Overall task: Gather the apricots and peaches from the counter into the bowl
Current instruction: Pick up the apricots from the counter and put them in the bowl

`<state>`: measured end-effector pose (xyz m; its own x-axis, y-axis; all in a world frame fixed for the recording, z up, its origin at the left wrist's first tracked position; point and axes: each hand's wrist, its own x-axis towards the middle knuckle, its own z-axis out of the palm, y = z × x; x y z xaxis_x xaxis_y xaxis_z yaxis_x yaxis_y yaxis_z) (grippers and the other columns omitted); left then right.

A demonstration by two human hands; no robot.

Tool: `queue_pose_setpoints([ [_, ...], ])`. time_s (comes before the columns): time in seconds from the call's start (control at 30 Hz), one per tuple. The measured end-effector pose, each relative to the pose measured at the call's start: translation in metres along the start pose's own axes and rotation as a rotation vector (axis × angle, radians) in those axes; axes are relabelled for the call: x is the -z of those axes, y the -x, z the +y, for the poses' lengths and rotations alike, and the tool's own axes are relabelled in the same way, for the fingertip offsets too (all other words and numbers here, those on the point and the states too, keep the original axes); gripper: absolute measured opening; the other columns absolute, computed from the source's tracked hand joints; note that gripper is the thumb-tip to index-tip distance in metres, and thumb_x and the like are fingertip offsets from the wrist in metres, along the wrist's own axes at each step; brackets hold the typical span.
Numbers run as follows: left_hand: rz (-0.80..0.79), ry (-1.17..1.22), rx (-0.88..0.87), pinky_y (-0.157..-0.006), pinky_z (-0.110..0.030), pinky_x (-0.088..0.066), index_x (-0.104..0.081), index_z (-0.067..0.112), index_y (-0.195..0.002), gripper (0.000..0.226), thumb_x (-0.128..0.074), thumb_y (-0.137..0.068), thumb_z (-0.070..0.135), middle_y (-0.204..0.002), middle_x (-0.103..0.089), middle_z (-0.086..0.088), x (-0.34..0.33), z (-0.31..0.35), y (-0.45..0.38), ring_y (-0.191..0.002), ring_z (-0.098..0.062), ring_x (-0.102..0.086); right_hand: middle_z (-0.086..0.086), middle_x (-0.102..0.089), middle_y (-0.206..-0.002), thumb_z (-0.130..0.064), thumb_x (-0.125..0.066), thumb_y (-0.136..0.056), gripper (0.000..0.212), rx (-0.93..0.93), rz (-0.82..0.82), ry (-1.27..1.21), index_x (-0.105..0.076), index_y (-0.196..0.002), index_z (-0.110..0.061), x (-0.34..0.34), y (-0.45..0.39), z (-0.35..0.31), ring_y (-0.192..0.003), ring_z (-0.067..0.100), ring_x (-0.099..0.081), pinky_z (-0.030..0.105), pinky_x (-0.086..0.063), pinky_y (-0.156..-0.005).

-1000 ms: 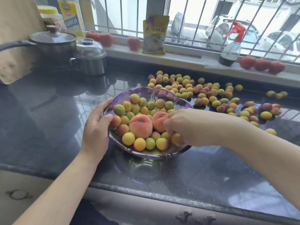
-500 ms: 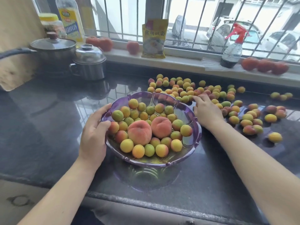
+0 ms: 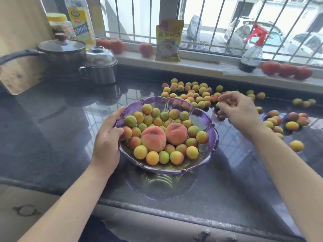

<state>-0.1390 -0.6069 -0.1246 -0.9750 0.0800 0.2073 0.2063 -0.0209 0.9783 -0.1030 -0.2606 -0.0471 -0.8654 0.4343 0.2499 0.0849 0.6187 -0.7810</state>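
Clutter lines the back of the dark stone counter (image 3: 52, 137): a lidded saucepan (image 3: 61, 55) with a long black handle, a small steel lidded pot (image 3: 100, 68) just beside it, and behind them a yellow-capped jar (image 3: 59, 25) and a bottle of cooking oil (image 3: 80, 21). On the windowsill (image 3: 201, 65) stand a yellow packet (image 3: 168, 41) and a spray bottle (image 3: 251, 53) with a red trigger, with tomatoes (image 3: 286, 69) at both ends of the sill. A wooden board (image 3: 19, 41) leans at far left.

Loose apricots (image 3: 192, 92) lie scattered over the counter behind and to the right of the bowl, thickest just beyond its far rim; a second cluster (image 3: 290, 122) sits further right, well apart from the bowl.

The purple glass bowl (image 3: 208, 119) stands near the counter's front edge. It holds two peaches (image 3: 153, 139) side by side in the middle, ringed by many small apricots in yellow, green and orange-red, which leave the bowl's right side bare.

The left hand (image 3: 106, 142) grasps the bowl's left rim, thumb inside against an apricot and fingers curled along the edge. The right hand (image 3: 239, 109) is over the counter just right of the bowl's far rim, fingers curled round a few apricots, though motion blur hides how many.
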Motion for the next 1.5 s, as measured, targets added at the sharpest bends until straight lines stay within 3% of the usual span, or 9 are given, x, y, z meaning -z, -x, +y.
queue_pose_setpoints([
  [0.1, -0.009, -0.023, -0.006, -0.12, -0.049, -0.045, -0.061, 0.032, -0.147, 0.066, -0.044, -0.083, 0.027, -0.149, -0.061, 0.008, -0.002, 0.007, 0.004, -0.139, -0.013, -0.056, 0.011, -0.069, -0.101, -0.013, -0.062, -0.099, 0.022, -0.005, -0.162, -0.074, -0.061, -0.121, -0.019, 0.026, 0.028, -0.049, -0.076, 0.02, -0.072, 0.013, -0.046, -0.047],
  [0.3, -0.02, -0.321, -0.128, -0.129, -0.022, -0.013, -0.045, 0.061, -0.139, 0.064, -0.033, -0.09, 0.022, -0.174, -0.024, 0.01, -0.015, 0.027, 0.032, -0.159, -0.001, -0.016, -0.028, -0.068, -0.089, -0.031, -0.074, -0.089, 0.019, 0.207, -0.504, 0.15, -0.072, -0.107, -0.038, 0.028, 0.076, -0.109, -0.085, -0.005, -0.064, 0.012, -0.05, -0.068],
  [0.5, -0.014, -0.433, -0.221, -0.121, -0.02, -0.008, -0.038, 0.066, -0.15, 0.058, -0.035, -0.101, 0.035, -0.166, -0.001, 0.037, -0.028, 0.024, 0.069, -0.158, 0.007, 0.001, -0.013, -0.063, -0.093, -0.028, -0.078, -0.085, 0.015, 0.263, -0.703, 0.557, -0.067, -0.095, -0.029, -0.022, 0.093, -0.101, -0.086, 0.01, -0.061, 0.022, -0.053, -0.07],
  [0.67, 0.109, -0.24, -0.161, -0.118, -0.006, -0.017, -0.043, 0.057, -0.144, 0.05, -0.032, -0.096, 0.053, -0.169, -0.018, 0.019, -0.019, 0.031, 0.056, -0.157, 0.004, -0.017, 0.001, -0.065, -0.1, -0.022, -0.079, -0.084, 0.023, 0.216, -0.795, 0.807, -0.066, -0.103, -0.019, -0.037, 0.08, -0.103, -0.09, 0.021, -0.06, 0.023, -0.045, -0.059],
  [0.9, 0.078, 0.101, 0.032, -0.123, -0.046, -0.042, -0.06, 0.049, -0.134, 0.043, -0.047, -0.093, 0.047, -0.15, -0.058, 0.01, -0.001, 0.022, -0.009, -0.14, -0.01, -0.056, 0.004, -0.065, -0.097, -0.023, -0.077, -0.084, 0.022, 0.282, -0.793, 0.903, -0.064, -0.1, -0.015, -0.041, 0.075, -0.099, -0.087, 0.023, -0.062, 0.025, -0.046, -0.057],
  [1.0, 0.008, 0.216, 0.062, -0.106, -0.034, -0.054, -0.065, 0.035, -0.133, 0.044, -0.049, -0.093, 0.039, -0.142, -0.068, 0.0, -0.005, 0.016, -0.013, -0.126, -0.012, -0.068, -0.002, -0.063, -0.087, -0.036, -0.074, -0.089, 0.018, 0.18, -0.683, 0.571, -0.065, -0.09, -0.021, -0.019, 0.063, -0.097, -0.076, 0.014, -0.06, 0.024, -0.043, -0.057],
  [1.17, 0.008, 0.217, 0.045, -0.089, -0.018, -0.056, -0.069, 0.03, -0.127, 0.048, -0.049, -0.084, 0.023, -0.126, -0.074, 0.006, -0.005, 0.008, -0.017, -0.113, -0.005, -0.072, 0.012, -0.067, -0.109, -0.026, -0.06, -0.098, 0.017, 0.024, 0.106, 0.475, -0.066, -0.105, -0.012, 0.004, -0.001, -0.014, -0.096, 0.029, -0.061, 0.036, -0.048, -0.08],
  [1.27, 0.017, 0.209, 0.049, -0.087, -0.018, -0.056, -0.071, 0.03, -0.124, 0.049, -0.047, -0.082, 0.02, -0.121, -0.077, 0.007, -0.005, 0.007, -0.02, -0.113, -0.007, -0.073, 0.019, -0.047, -0.138, -0.028, -0.054, -0.102, 0.036, -0.146, 0.002, 0.682, -0.051, -0.134, -0.012, -0.015, -0.016, 0.033, -0.118, 0.04, -0.054, 0.045, -0.046, -0.093],
  [1.5, 0.038, 0.193, 0.053, -0.095, -0.025, -0.057, -0.07, 0.024, -0.131, 0.053, -0.048, -0.082, 0.022, -0.128, -0.076, 0.001, -0.004, 0.005, -0.02, -0.121, -0.015, -0.071, 0.018, -0.063, -0.116, -0.03, -0.058, -0.1, 0.029, -0.064, 0.245, 0.687, -0.059, -0.119, -0.008, -0.038, -0.024, 0.055, -0.098, 0.038, -0.063, 0.04, -0.052, -0.075],
])
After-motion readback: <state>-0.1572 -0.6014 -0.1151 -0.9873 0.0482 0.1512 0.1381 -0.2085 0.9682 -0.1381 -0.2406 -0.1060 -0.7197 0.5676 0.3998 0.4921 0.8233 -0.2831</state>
